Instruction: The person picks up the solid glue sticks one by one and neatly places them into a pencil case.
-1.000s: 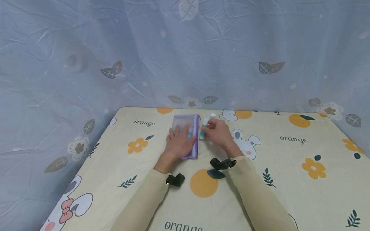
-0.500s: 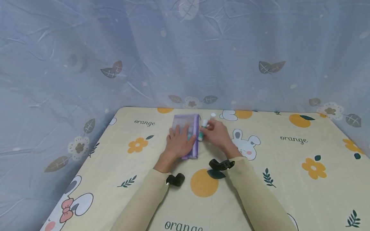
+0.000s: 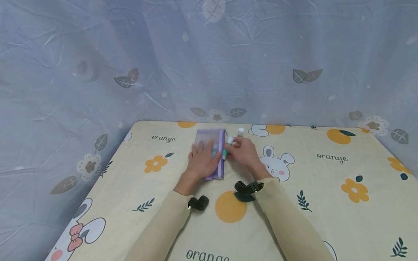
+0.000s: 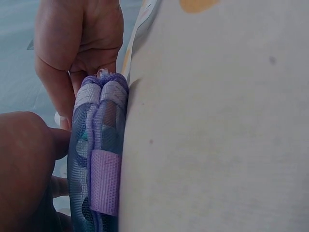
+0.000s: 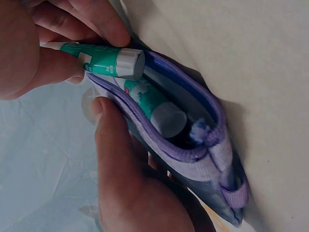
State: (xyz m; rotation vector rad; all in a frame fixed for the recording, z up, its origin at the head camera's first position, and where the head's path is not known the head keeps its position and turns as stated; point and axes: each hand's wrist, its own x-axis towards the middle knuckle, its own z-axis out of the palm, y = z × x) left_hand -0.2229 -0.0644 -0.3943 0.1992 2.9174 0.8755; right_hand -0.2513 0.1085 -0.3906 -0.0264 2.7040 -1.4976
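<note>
My left hand rests on a purple mesh zip pouch, its fingers spread over the top. In the right wrist view its thumb lies along the rim of the pouch's open mouth. My right hand pinches a green glue stick with white ends between thumb and fingers. The held stick's front end lies at the pouch mouth, over the purple zip edge. Inside the pouch lies another green glue stick. The left wrist view shows the pouch end-on, with a lilac tab.
Just beyond my right hand stands a white-capped object, its lower part hidden by the fingers. A cream cloth printed with oranges, flowers and rabbits covers the table. A blue-grey patterned curtain hangs behind.
The right hand has brought the glue stick slightly left and nearer, tilting it, up to the pouch's zip edge. The left hand has stayed in place on the pouch.
</note>
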